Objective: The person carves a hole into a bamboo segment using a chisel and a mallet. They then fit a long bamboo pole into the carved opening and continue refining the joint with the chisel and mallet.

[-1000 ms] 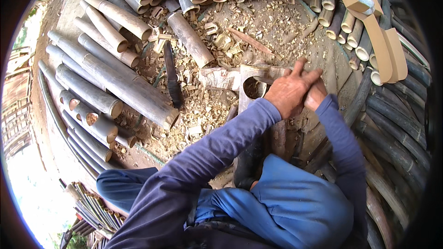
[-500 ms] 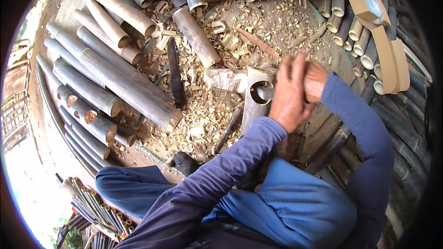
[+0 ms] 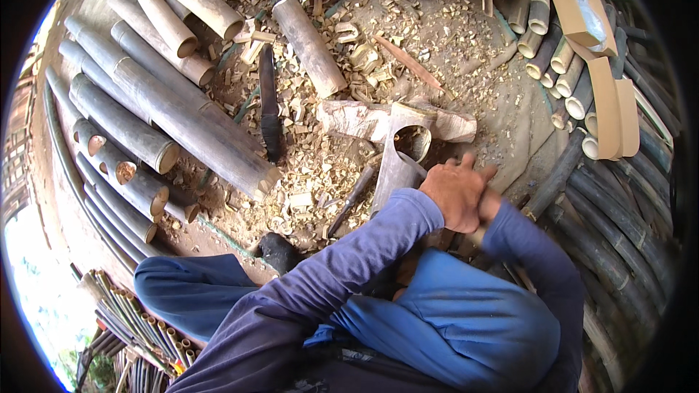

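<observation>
A bamboo tube (image 3: 386, 185) stands tilted in front of me, with a large round hole cut in its side near the upper end. That end rests against a split wood billet (image 3: 357, 119). My left hand (image 3: 453, 193) is closed just right of the tube, below the hole. A grey, blade-like metal part (image 3: 413, 168) shows between hand and tube, partly hidden. Behind and below the left hand, my right hand (image 3: 489, 207) is closed and mostly covered. A pale handle end (image 3: 477, 236) sticks out beneath it, so both hands appear to grip one metal-bladed tool.
A dark-handled machete (image 3: 269, 105) and a narrow tool (image 3: 352, 200) lie among wood chips (image 3: 313, 167). Bamboo poles (image 3: 167, 116) are stacked left, with more at the back and right (image 3: 619, 211). A loose bamboo length (image 3: 312, 47) and an open cardboard box (image 3: 579, 18) lie beyond.
Both hands have moved down and toward me, away from the hole. The metal tip that was at the hole has come out of it. More of the billet's right end now shows.
</observation>
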A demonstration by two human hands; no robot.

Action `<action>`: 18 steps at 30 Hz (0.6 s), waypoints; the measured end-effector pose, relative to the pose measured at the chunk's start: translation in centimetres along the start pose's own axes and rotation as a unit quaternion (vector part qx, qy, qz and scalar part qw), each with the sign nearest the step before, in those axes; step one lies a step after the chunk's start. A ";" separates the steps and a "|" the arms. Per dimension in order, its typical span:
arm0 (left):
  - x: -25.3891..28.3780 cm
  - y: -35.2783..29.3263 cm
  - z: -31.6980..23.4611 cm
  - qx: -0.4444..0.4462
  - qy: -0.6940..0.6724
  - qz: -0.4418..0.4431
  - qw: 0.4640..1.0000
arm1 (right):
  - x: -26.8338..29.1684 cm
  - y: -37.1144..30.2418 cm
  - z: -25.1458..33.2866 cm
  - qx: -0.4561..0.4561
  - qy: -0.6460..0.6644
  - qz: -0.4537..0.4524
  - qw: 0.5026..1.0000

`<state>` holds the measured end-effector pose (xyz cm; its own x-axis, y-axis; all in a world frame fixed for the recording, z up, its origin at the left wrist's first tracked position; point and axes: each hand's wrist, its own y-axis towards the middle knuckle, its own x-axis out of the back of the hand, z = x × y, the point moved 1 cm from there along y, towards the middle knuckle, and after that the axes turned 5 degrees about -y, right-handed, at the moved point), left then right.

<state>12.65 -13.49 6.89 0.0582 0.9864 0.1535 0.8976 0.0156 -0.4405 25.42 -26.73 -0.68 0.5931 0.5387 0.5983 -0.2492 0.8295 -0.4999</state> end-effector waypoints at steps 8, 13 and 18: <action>-2.1 -0.6 1.8 -0.095 -0.131 -0.263 0.951 | 3.5 2.2 0.0 0.006 -0.017 0.116 0.993; 1.2 -3.4 2.4 -0.047 0.056 -0.046 0.996 | -6.0 1.6 5.3 -0.029 0.216 -0.084 0.972; 0.4 -13.3 1.8 -0.001 -0.008 -0.246 0.969 | -3.7 3.6 13.4 -0.034 0.698 -0.142 0.701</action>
<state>-0.03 -12.99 11.17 -0.3850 0.8618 0.3303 0.8155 0.4853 -0.3155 12.04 -23.75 3.72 0.7943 -0.3555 -0.4926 0.0405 0.8400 -0.5410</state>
